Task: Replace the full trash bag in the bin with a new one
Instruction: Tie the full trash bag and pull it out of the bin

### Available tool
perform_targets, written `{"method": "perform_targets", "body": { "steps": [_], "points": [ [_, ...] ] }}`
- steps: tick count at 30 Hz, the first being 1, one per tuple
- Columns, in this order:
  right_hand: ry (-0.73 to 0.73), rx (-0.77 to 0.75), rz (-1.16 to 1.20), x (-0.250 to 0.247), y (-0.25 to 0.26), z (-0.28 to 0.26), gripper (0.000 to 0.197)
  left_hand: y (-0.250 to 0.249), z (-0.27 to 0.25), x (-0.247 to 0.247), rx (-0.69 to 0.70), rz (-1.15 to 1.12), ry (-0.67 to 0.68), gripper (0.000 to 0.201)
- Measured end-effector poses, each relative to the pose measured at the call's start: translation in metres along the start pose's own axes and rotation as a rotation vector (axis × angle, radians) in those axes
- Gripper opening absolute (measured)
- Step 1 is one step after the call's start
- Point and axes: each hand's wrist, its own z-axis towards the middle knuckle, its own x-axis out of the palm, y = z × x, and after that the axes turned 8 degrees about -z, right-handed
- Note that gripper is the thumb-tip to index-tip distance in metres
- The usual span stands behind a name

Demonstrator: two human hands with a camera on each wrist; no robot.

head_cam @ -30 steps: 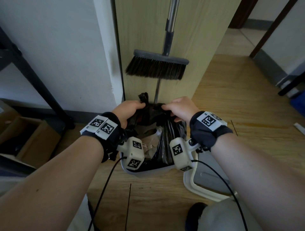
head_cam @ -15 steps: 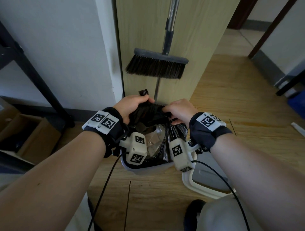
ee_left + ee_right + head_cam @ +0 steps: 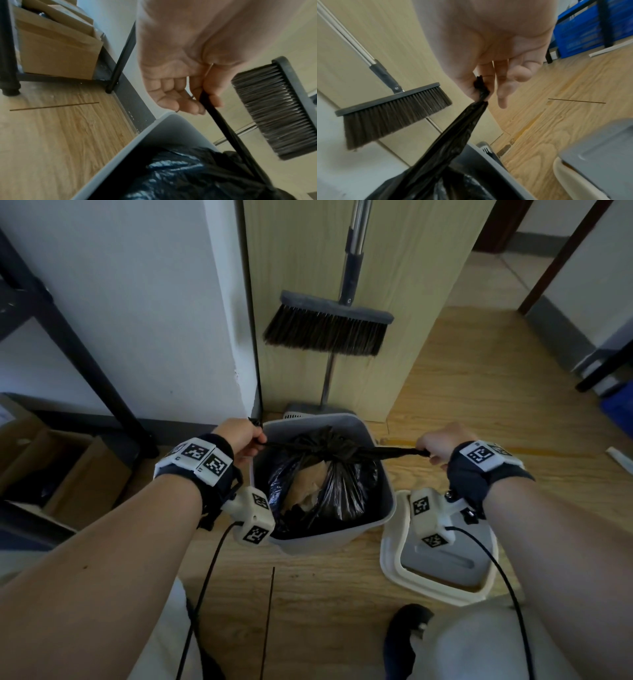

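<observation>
A full black trash bag (image 3: 329,484) sits inside the grey bin (image 3: 385,510) on the wooden floor, its top gathered into a knot (image 3: 334,445). Two twisted black ends stretch sideways from that knot. My left hand (image 3: 241,440) pinches the left end (image 3: 221,121) beside the bin's left rim. My right hand (image 3: 440,445) pinches the right end (image 3: 471,116) out past the bin's right rim. Brown paper waste shows through the bag. In the wrist views, thumb and fingers of each hand clamp the strand, and the bag (image 3: 188,175) (image 3: 423,180) lies below.
The bin's lid (image 3: 442,559) lies on the floor to the right of the bin. A broom (image 3: 329,326) and dustpan (image 3: 301,410) lean on the wooden panel behind. Cardboard boxes (image 3: 51,470) sit under a black metal frame at left. A blue crate (image 3: 594,27) stands far right.
My hands were together over the bag's gathered top; they have now pulled apart sideways, drawing the two ends taut and the knot tight. The bag's mouth has closed.
</observation>
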Motion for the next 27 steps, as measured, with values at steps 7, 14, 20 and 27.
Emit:
{"method": "perform_targets", "body": {
  "steps": [7,14,20,27],
  "points": [
    [-0.033,-0.158,0.529,0.002,0.033,-0.013,0.018,-0.021,-0.017,0.023,0.196,-0.484,0.222,0.026],
    [0.054,-0.343,0.816,0.001,0.075,-0.034,0.017,-0.03,-0.033,0.054,0.25,-0.14,0.439,0.03],
    [0.117,-0.469,0.841,-0.005,0.088,-0.047,0.011,-0.029,-0.024,0.062,0.353,0.228,0.441,0.046],
    [0.204,-0.568,0.861,-0.005,0.096,-0.054,0.006,-0.024,-0.016,0.07,0.392,0.217,0.485,0.026]
  ]
}}
